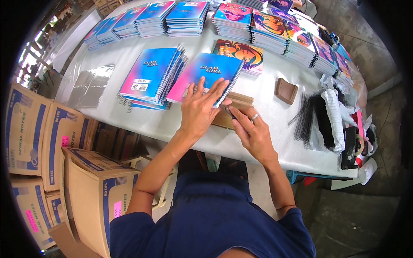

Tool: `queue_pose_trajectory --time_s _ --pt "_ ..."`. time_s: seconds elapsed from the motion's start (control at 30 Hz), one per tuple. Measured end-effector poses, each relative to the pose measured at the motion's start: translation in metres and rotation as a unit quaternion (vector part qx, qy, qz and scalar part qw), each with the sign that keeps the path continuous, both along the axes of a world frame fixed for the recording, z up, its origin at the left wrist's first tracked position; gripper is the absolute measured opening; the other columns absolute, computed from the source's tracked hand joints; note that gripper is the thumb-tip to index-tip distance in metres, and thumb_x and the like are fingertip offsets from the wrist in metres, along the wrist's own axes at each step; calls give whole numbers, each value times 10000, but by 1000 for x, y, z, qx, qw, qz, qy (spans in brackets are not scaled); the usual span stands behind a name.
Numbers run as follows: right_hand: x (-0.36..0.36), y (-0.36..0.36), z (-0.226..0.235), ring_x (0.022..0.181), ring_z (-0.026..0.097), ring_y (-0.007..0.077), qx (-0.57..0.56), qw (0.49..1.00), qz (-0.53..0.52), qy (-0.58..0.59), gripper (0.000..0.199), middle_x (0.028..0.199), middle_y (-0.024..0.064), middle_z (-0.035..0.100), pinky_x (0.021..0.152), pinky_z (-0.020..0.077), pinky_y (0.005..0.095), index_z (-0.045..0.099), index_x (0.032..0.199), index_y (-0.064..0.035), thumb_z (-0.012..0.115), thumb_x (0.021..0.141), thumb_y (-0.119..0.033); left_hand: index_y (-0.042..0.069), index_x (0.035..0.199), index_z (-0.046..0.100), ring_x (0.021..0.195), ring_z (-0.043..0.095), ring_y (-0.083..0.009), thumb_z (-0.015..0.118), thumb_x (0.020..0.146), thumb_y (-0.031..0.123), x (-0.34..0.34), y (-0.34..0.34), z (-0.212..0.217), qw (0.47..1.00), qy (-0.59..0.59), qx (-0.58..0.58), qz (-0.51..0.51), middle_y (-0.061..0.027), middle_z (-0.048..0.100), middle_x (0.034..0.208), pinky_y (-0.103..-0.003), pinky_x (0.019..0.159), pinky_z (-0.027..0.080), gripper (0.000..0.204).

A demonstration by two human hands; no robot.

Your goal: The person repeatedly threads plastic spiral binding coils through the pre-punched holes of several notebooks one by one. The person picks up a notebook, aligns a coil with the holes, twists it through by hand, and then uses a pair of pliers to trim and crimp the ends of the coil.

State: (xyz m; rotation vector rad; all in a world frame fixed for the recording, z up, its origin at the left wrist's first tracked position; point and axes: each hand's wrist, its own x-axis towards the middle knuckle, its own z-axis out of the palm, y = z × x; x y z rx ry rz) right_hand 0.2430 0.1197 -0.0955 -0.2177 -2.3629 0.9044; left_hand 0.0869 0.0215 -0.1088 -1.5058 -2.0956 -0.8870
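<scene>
A spiral notebook [217, 69] with a blue-to-pink cover lies tilted on the table in front of me. My left hand [198, 107] rests flat across its lower part, fingers spread. At the notebook's lower right corner, by the end of the wire coil, my right hand [254, 134] is closed around a small metal-tipped tool [228, 110], mostly hidden by the fingers. Under that corner is a brown board or block [240, 99]. Left of the notebook stands a short stack of matching notebooks [148, 71], coils facing right. Behind it lies a notebook with an orange cartoon cover [249, 53].
Stacks of blue-pink notebooks [185, 17] and cartoon-cover notebooks [269, 30] line the table's far side. A brown block [285, 90], loose black coils [306, 118] and crumpled white wrapping [335, 116] lie at right. Clear plastic sheets [91, 88] lie left; cardboard boxes [92, 193] stand below.
</scene>
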Motion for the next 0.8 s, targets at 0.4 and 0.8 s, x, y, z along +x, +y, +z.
queue_pose_trajectory --time_s 0.4,0.8 --pt "-7 92 4 756 562 186 -117 991 -58 -32 246 884 108 596 691 471 303 645 1120 4 564 938 -141 160 1308 566 1218 544 -237 679 819 200 -88 -32 89 983 -95 155 -4 -17 592 1296 -324 963 459 503" --pt "-120 70 28 1096 567 188 -354 913 30 199 359 1192 145 595 904 467 352 647 1074 4 775 750 -84 -30 1368 437 1290 432 -238 696 708 541 -177 -56 54 782 -457 312 -288 -159 442 1415 -394 1062 381 910"
